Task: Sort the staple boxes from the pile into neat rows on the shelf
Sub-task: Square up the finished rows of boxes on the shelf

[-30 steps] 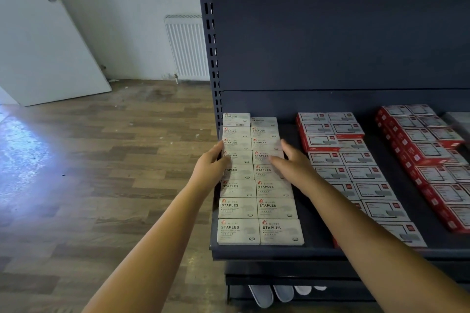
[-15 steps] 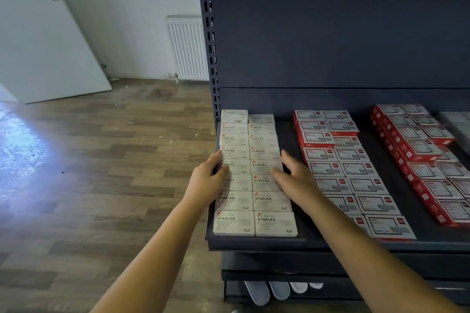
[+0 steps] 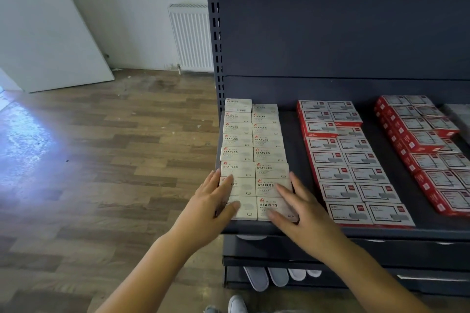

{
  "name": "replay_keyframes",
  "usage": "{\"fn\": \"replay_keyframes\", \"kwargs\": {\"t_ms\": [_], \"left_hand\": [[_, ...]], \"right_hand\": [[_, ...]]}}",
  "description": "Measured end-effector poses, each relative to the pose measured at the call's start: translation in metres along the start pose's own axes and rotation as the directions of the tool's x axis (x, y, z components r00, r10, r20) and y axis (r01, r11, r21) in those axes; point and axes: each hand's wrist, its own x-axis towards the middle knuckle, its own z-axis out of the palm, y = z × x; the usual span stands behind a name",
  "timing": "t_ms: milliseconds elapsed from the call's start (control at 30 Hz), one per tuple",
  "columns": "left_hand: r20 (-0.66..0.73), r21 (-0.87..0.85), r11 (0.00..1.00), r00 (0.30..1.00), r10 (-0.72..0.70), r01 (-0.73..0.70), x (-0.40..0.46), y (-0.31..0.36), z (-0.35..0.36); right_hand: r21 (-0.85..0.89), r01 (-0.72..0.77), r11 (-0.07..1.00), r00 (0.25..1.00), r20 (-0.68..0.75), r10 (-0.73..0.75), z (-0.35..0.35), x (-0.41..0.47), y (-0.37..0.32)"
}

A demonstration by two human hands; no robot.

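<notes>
Head view shows the white boxes (image 3: 254, 155) already in two tidy rows at the shelf (image 3: 292, 140) centre, left hand (image 3: 211, 208) and right hand (image 3: 302, 213) with fingers straight, pressing the nearest boxes' sides; no pile visible, so sorting looks nearly finished.

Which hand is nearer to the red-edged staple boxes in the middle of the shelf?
Right. The right hand lies on the white staple boxes, just left of the red-edged boxes. The left hand rests at the white rows' far-left edge, farther away.
</notes>
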Motion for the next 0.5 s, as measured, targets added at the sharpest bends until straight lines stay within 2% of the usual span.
{"fn": "replay_keyframes", "kwargs": {"t_ms": [100, 167, 333, 500], "left_hand": [[0.065, 0.132, 0.991, 0.997, -0.04, 0.031, -0.008, -0.001, 0.008], [0.082, 0.15, 0.987, 0.994, -0.078, 0.065, -0.01, 0.003, 0.009], [-0.015, 0.062, 0.995, 0.997, -0.075, 0.076, -0.006, 0.017, 0.008], [-0.034, -0.018, 0.996, 0.996, -0.086, 0.086, -0.01, 0.023, 0.01]], "right_hand": [[-0.045, 0.006, 0.999, 0.999, 0.037, -0.004, 0.002, -0.008, 0.002], [-0.039, 0.012, 0.999, 0.999, 0.046, -0.01, 0.003, -0.008, 0.003], [-0.036, 0.055, 0.998, 0.998, -0.032, -0.056, 0.005, 0.0, 0.003], [-0.046, 0.071, 0.996, 0.996, -0.045, -0.073, 0.008, 0.001, 0.002]]}}
